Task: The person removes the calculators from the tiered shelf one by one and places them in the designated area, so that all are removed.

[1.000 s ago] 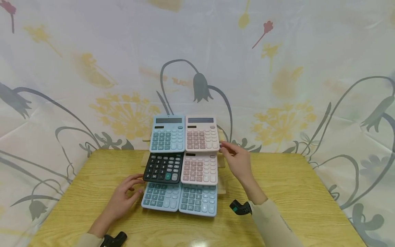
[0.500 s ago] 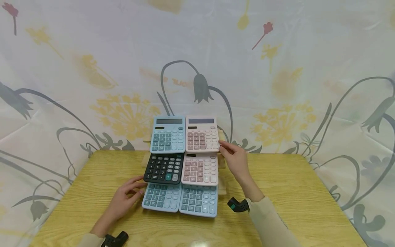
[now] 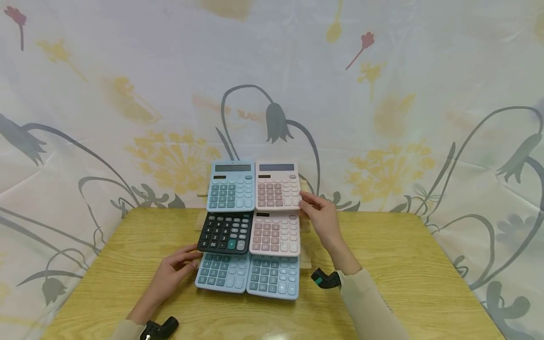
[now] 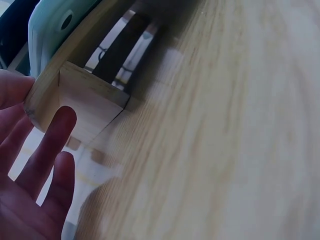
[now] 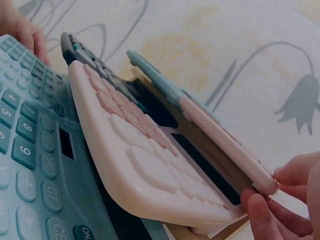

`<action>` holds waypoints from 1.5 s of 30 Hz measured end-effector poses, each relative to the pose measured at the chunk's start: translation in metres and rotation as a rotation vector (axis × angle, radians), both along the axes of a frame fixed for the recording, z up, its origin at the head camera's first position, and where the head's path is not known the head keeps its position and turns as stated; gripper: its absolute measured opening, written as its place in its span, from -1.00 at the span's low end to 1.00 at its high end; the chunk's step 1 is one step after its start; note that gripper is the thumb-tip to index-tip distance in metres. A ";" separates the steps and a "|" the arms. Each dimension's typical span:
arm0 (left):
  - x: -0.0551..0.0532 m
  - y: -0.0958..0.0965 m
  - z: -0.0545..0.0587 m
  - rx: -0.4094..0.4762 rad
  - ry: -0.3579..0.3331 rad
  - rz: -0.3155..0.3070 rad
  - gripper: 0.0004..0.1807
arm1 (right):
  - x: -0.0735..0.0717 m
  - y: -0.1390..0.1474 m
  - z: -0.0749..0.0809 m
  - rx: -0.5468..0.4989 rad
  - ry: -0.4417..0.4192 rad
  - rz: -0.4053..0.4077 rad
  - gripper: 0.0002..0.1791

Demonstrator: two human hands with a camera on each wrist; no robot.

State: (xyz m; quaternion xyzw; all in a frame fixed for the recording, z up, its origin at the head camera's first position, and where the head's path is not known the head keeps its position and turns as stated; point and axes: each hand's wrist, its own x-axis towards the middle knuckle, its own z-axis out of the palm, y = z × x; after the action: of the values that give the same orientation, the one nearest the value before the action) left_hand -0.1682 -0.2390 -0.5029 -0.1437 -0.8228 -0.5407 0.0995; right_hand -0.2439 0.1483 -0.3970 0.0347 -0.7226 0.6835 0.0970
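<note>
In the head view, calculators stand in three tiers on a wooden rack. At the top are a blue calculator (image 3: 231, 186) and a pink calculator (image 3: 277, 186). Below are a black calculator (image 3: 225, 232) and a second pink calculator (image 3: 275, 233); two light-blue calculators (image 3: 222, 272) (image 3: 273, 277) fill the bottom tier. My right hand (image 3: 323, 218) pinches the lower right corner of the top pink calculator, also seen in the right wrist view. My left hand (image 3: 170, 273) is spread at the rack's left side, a fingertip touching the wooden rack (image 4: 92, 102).
The rack stands on a yellow wood-grain table (image 3: 382, 264). Behind it hangs a pale cloth (image 3: 382, 94) printed with flowers. Black wrist cameras (image 3: 326, 278) are strapped to both forearms, near the tabletop.
My right hand has shifted slightly left, its fingers now over the top pink calculator's corner. My left fingertips have moved slightly right against the rack's side. The calculators keep their places.
</note>
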 end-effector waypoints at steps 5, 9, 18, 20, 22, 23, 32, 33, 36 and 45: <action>-0.002 0.001 -0.002 0.033 -0.017 0.013 -0.84 | -0.001 -0.001 -0.001 -0.037 -0.023 0.009 -0.65; -0.003 0.003 -0.002 0.052 -0.032 0.011 -0.83 | 0.000 -0.001 0.000 -0.051 -0.044 0.005 -0.64; -0.003 0.002 -0.004 0.043 -0.078 0.034 -0.83 | 0.005 -0.001 0.005 -0.108 -0.081 0.038 -0.61; -0.003 0.002 -0.004 0.035 -0.097 0.044 -0.82 | 0.006 0.000 0.006 -0.114 -0.093 0.049 -0.61; -0.003 0.002 -0.004 0.033 -0.107 0.047 -0.82 | 0.007 0.001 0.006 -0.121 -0.103 0.058 -0.61; -0.003 0.002 -0.004 0.035 -0.112 0.046 -0.82 | 0.007 0.002 0.006 -0.119 -0.106 0.063 -0.61; -0.006 0.002 -0.004 0.052 -0.114 0.029 -0.82 | 0.011 0.010 0.006 -0.151 -0.107 0.107 -0.58; -0.006 0.002 -0.003 0.048 -0.116 0.030 -0.82 | 0.012 0.011 0.006 -0.153 -0.107 0.110 -0.58; -0.007 0.002 -0.003 0.038 -0.116 0.031 -0.82 | 0.014 0.013 0.005 -0.161 -0.099 0.132 -0.58; -0.006 0.001 -0.005 0.068 -0.107 0.024 -0.83 | 0.016 0.020 0.004 -0.169 -0.080 0.218 -0.53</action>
State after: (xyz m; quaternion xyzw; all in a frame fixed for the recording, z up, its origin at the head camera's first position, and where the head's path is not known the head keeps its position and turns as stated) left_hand -0.1738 -0.2381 -0.5079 -0.1012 -0.8097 -0.5742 0.0665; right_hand -0.2277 0.1681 -0.3935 0.0772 -0.6579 0.7491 -0.0042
